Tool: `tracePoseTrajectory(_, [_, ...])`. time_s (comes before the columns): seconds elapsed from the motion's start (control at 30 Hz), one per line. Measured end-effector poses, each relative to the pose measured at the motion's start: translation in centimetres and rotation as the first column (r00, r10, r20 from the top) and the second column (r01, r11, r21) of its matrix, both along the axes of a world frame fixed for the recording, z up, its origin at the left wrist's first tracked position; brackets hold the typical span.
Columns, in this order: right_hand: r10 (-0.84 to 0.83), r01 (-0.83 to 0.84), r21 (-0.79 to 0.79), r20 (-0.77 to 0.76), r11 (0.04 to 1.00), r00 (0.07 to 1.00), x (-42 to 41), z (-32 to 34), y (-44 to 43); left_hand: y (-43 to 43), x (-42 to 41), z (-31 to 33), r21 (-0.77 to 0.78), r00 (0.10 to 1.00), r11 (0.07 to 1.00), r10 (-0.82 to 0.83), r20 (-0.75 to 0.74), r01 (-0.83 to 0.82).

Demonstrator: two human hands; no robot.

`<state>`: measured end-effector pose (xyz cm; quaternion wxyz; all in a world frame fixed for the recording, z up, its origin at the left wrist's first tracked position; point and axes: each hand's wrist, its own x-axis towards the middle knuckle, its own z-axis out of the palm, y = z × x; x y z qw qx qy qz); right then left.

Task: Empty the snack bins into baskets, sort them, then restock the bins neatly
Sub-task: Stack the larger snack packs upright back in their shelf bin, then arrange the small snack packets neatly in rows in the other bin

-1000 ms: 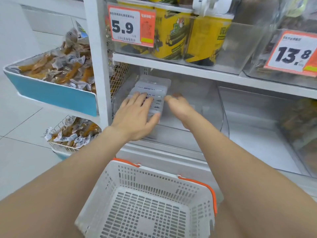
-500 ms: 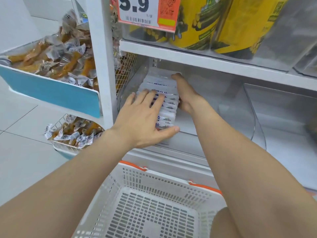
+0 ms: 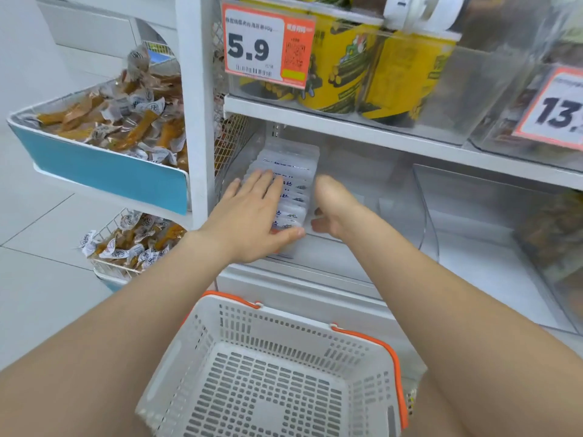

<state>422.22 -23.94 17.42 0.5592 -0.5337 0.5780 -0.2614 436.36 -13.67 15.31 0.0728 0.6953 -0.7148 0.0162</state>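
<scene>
head | left hand (image 3: 252, 216) flat – fingers straight on packet row (image 3: 293, 168) | right hand (image 3: 334, 206) curled beside it – grip unclear

Left hand (image 3: 249, 216) hides the near packets (image 3: 291, 171); right hand's (image 3: 334, 205) grip, possibly on them, is unclear.

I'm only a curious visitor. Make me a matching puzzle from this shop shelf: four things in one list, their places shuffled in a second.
Things:
1. white slotted plastic basket with orange handles
2. tall yellow snack tubs
3. row of flat white packets
4. amber snacks in clear wrappers

Places:
A. blue-fronted tray on the left
B. clear plastic bin one level below the tubs
C. white upper shelf, behind the 5.9 price tag
D. lowest in view, nearest the camera

Pairs: 1-D, 2-C, 3-B, 4-A.
</scene>
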Motion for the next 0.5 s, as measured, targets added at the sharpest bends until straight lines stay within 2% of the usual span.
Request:
tracePoseTrajectory(0.07, [0.026, -0.040, -0.104, -0.133, 0.994, 0.991, -0.6, 0.8, 2.4, 1.7, -0.5, 0.7, -0.101, 0.999, 0.995, -0.005, -0.042, 0.001])
tracePoseTrajectory(0.1, [-0.016, -0.036, -0.246, -0.206, 0.969, 0.978, -0.8, 0.8, 3.6, 2.6, -0.9, 1.0, -0.165, 0.998, 0.986, -0.005, -0.070, -0.007])
tracePoseTrajectory(0.13, [-0.076, -0.038, -0.434, -0.243, 0.900, 0.967, -1.1, 0.6, 4.8, 3.6, -1.2, 1.3, -0.233, 0.995, 0.972, 0.000, -0.104, -0.024])
tracePoseTrajectory(0.17, [-0.110, -0.056, -0.608, -0.231, 0.792, 0.967, -1.5, 0.7, 6.6, 4.6, -1.7, 1.5, -0.283, 0.990, 0.958, 0.008, -0.144, -0.049])
tracePoseTrajectory(0.2, [-0.098, -0.079, -0.723, -0.199, 0.687, 0.975, -1.7, 0.8, 8.1, 5.7, -2.0, 1.8, -0.290, 0.983, 0.954, 0.022, -0.182, -0.075])
tracePoseTrajectory(0.23, [-0.055, -0.100, -0.771, -0.173, 0.629, 0.983, -2.0, 0.9, 9.6, 6.8, -2.4, 2.0, -0.238, 0.975, 0.966, 0.049, -0.216, -0.101])
tracePoseTrajectory(0.27, [-0.002, -0.113, -0.764, -0.148, 0.635, 0.989, -2.3, 1.2, 10.9, 7.8, -2.5, 2.0, -0.123, 0.969, 0.984, 0.096, -0.229, -0.127])
tracePoseTrajectory(0.3, [0.047, -0.134, -0.718, -0.141, 0.683, 0.989, -2.6, 1.4, 12.2, 8.7, -2.7, 2.0, 0.029, 0.971, 0.988, 0.153, -0.184, -0.150])
tracePoseTrajectory(0.37, [0.105, -0.176, -0.595, -0.153, 0.784, 0.983, -3.2, 0.7, 14.0, 10.2, -3.0, 1.6, 0.289, 0.981, 0.939, 0.193, 0.002, -0.185])
tracePoseTrajectory(0.43, [0.100, -0.210, -0.508, -0.235, 0.836, 0.967, -4.2, -1.1, 15.0, 11.5, -3.4, 0.5, 0.423, 0.975, 0.880, 0.170, 0.140, -0.215])
tracePoseTrajectory(0.5, [0.095, -0.245, -0.422, -0.346, 0.873, 0.934, -5.8, -3.3, 15.9, 12.8, -3.5, -1.0, 0.460, 0.969, 0.857, 0.158, 0.193, -0.231])
